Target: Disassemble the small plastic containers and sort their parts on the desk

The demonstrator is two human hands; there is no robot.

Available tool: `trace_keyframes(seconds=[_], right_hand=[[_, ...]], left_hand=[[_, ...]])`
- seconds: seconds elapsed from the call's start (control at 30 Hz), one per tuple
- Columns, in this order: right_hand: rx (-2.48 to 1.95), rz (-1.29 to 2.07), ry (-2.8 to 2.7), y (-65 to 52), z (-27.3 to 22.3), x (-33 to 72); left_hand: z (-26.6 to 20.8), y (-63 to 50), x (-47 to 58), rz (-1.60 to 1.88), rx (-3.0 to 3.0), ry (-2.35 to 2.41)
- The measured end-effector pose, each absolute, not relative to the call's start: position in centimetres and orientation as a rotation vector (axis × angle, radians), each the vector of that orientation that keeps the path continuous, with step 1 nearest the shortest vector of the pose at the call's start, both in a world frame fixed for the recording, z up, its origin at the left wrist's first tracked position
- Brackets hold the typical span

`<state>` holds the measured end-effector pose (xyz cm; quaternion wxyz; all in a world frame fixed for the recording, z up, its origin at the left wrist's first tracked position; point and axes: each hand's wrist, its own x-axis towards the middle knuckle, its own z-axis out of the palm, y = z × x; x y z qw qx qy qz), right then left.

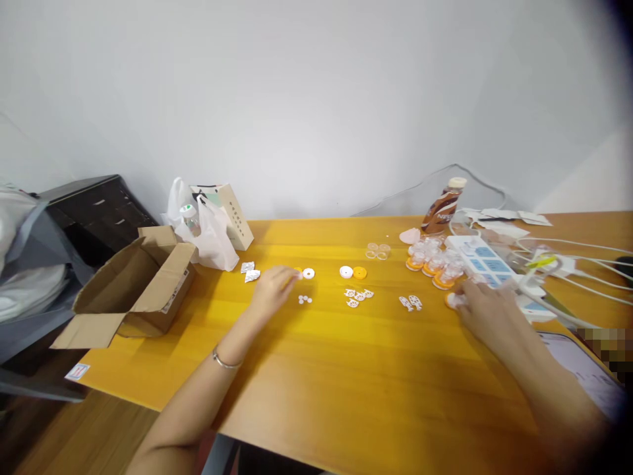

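Observation:
My left hand [271,290] reaches over the table with thumb and fingers pinched together. Whatever is between its fingertips is too small to make out. Beside them lies a white ring-shaped disc [308,274], with part of an orange disc showing behind the fingers. On the right, my right hand [482,305] is closed on a small orange-and-white round piece [453,300], partly hidden by the fingers. Just beyond it stand several orange pieces with clear domed tops [435,260]. Small white dots [304,300] lie right of my left wrist.
Mid-table are a white disc [346,272], an orange disc [360,272], white cut-out parts [359,296] and clear rings [378,251]. Foil packets [252,275] and an open cardboard box [161,284] sit left. A bottle [444,206], power strip [487,260] and cables crowd the right.

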<state>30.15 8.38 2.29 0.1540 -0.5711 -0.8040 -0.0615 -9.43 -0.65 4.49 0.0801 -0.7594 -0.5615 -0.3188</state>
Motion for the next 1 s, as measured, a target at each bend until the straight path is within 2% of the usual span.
trace_keyframes(seconds=[0.13,0.27,0.5,0.67,0.77,1.0], right_hand=[[-1.387,0.214,-2.411,6.5,2.9,26.7],[-1.076,0.434,-2.515,3.5,2.6,22.7],[-0.846,0.444,-2.675,1.1,1.5,20.1],[-0.778,0.391,-2.549,-0.8,1.3,19.2],[-0.591,0.389,-2.616,-2.5,1.5,18.4],[-0.379,0.574,-2.739,-3.9,0.9,16.7]], left_hand=[[5.5,0.1,-14.9,-0.653,-2.098,-2.122],[4.2,0.4,-16.6,-0.445,-2.174,-2.258],[2.9,1.0,-16.1,-0.408,-2.259,-2.263],[2.6,1.2,-16.3,-0.423,-2.32,-2.237],[2.4,1.3,-16.4,-0.442,-2.336,-2.224],[1.9,1.3,-16.5,-0.492,-2.345,-2.187]])
